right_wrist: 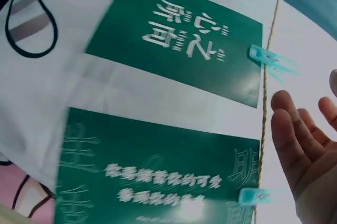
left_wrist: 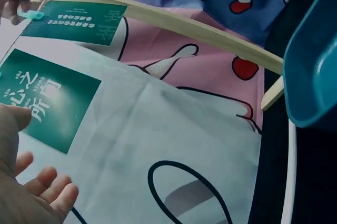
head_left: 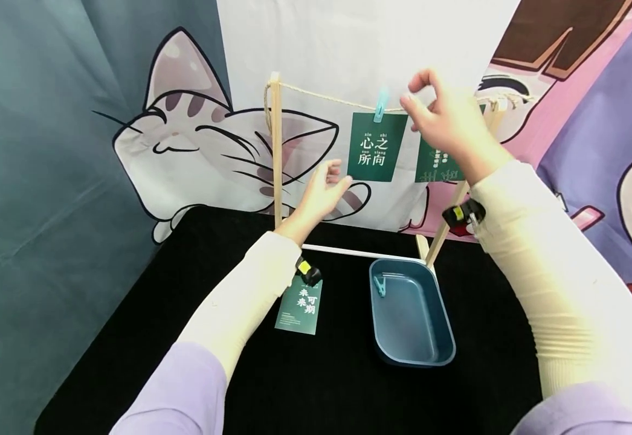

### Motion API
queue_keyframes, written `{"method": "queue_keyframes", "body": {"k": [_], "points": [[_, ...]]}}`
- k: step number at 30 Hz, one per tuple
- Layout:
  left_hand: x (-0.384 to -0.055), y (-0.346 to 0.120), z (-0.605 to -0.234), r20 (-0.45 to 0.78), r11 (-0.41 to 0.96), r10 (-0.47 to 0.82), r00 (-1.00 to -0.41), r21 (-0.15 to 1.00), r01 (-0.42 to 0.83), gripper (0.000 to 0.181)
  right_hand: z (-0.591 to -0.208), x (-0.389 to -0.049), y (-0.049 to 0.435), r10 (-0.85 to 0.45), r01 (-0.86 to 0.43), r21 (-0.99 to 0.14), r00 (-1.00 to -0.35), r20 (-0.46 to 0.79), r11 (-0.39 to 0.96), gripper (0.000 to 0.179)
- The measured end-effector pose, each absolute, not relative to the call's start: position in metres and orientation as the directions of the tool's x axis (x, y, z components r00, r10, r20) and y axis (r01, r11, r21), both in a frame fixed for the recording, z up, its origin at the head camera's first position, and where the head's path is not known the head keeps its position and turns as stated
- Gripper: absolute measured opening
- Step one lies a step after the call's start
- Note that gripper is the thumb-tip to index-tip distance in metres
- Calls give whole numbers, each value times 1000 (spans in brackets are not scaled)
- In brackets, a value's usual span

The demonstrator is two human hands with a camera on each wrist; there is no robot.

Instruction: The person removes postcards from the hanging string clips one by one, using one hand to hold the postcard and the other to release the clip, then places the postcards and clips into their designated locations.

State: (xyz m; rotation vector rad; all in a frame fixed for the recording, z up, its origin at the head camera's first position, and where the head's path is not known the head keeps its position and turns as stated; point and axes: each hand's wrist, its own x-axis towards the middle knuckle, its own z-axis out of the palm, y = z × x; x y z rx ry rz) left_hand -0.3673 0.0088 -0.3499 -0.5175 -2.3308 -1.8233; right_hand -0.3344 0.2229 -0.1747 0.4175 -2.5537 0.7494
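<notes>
A green card (head_left: pixel 377 167) with white characters hangs from a twine line (head_left: pixel 324 96), held by a light-blue clothespin (head_left: pixel 380 107). My left hand (head_left: pixel 320 192) is by the card's lower left corner, fingers loosely bent and holding nothing; whether the thumb touches the card, I cannot tell. To the right of the clothespin, my right hand (head_left: pixel 449 124) is raised at the line, fingers apart with nothing between them. Behind it hangs a second green card (head_left: pixel 427 163), partly hidden; in the right wrist view another clothespin (right_wrist: pixel 254 196) clips it to the twine.
Wooden posts (head_left: pixel 277 151) support the twine at both ends. A blue tub (head_left: pixel 415 355) stands on the black tabletop (head_left: pixel 316 386) with one clothespin (head_left: pixel 380 286) inside. Another green card (head_left: pixel 298 311) lies left of the tub, partly under my left forearm. A printed cloth hangs behind.
</notes>
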Motion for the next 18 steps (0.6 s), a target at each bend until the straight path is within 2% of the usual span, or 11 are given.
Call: {"method": "queue_keyframes", "body": {"k": [3,6,8,10,13,16,18], "points": [[-377,19,-344,314,138,148,-938,932,334,57,-166,-350,213,-139,-323,-485,-916,377,813,50],[-384,28,-335,323,74,146,-935,939,336,62,-158,-362,207,-175,-302,-508,-943,283,807,64],[-388,34,-332,314,43,154,-937,945,324,63,-157,-368,203,-213,-305,-516,-949,231,801,67],[-390,38,-331,298,1,166,-940,953,302,57,-158,-371,201,-246,-319,-514,-947,207,796,64],[-391,42,-330,280,-49,163,-946,960,275,37,-162,-373,198,-243,-321,-498,-946,216,805,57],[-390,43,-326,300,-69,123,-946,954,293,17,-165,-373,194,-179,-307,-529,-943,280,791,47],[-388,43,-323,312,-53,100,-945,950,308,12,-167,-373,192,-111,-289,-595,-942,317,750,40]]}}
